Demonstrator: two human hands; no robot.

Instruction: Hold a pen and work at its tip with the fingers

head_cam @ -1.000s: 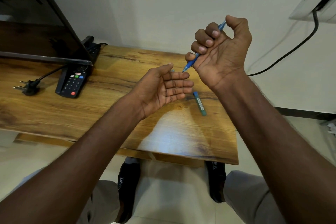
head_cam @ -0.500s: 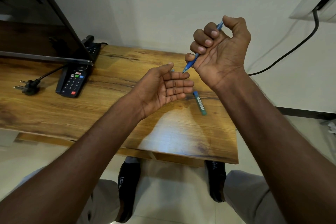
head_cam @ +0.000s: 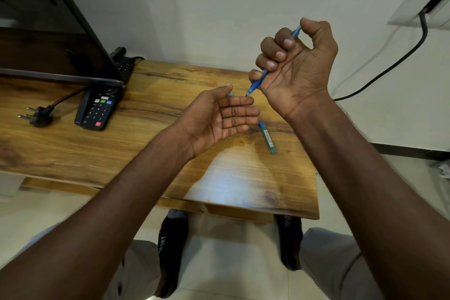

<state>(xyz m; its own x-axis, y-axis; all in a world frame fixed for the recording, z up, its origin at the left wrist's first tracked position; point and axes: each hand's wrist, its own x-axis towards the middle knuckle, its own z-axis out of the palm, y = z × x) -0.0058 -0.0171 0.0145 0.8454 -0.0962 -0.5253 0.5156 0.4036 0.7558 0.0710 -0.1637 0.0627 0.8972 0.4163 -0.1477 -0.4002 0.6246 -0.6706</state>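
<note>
Right hand (head_cam: pixel 295 69) has a fist grip curled round the pen (head_cam: pixel 254 86), thumb on the top button, tip pointing down to 7 o'clock. Tip sits just at the index fingertip of the left hand (head_cam: pixel 219 117), which is palm-up, fingers straight, holding nothing. Lead tube (head_cam: pixel 267 137) lies on the tabletop (head_cam: pixel 146 153) at 5 o'clock of that palm. Looks like the click/test step; next move likely needs a steady thumb press with the tip kept over the palm.

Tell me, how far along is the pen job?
Done: the cap lies off on the table. In hand: the right hand grips the pen, tip by the open left hand's finger. Left: the cap is not yet back on.
</note>
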